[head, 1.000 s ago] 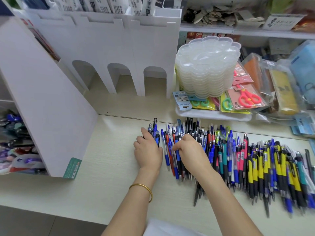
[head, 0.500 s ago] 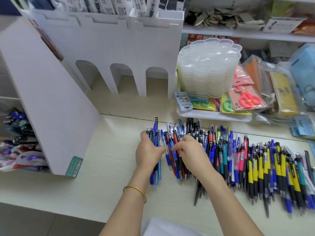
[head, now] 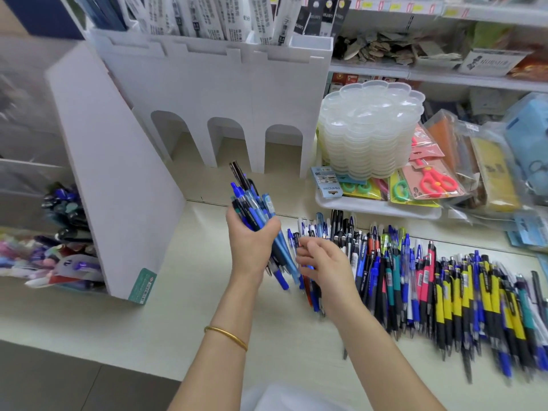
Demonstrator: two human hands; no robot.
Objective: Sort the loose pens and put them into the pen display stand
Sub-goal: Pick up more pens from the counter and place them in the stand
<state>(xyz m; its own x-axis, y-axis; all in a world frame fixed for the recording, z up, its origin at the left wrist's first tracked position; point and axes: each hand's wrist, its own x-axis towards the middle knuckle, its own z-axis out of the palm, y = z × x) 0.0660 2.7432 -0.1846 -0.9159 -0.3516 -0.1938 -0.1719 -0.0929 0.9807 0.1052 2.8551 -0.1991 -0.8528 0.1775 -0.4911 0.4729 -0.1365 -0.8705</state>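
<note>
My left hand (head: 250, 244) grips a bundle of blue and black pens (head: 255, 209), lifted off the table and tilted, tips pointing down to the right. My right hand (head: 326, 262) hovers just right of the bundle with loosely spread fingers, holding nothing, over the left end of the loose pens (head: 430, 286) that lie in a long row across the table. The white pen display stand (head: 118, 179) stands at the left, its slanted side panel facing me, with pens in its trays (head: 65, 232) further left.
A white castle-shaped holder (head: 222, 93) with arches stands behind the hands. To the right are a stack of clear plastic palettes (head: 370, 132) and packaged scissors (head: 430, 179) on a white tray (head: 376, 207). Shelves with goods run along the back.
My left hand has closed round a bundle of pens and lifted it off the table. My right hand has let go of the pile and opened beside the bundle.
</note>
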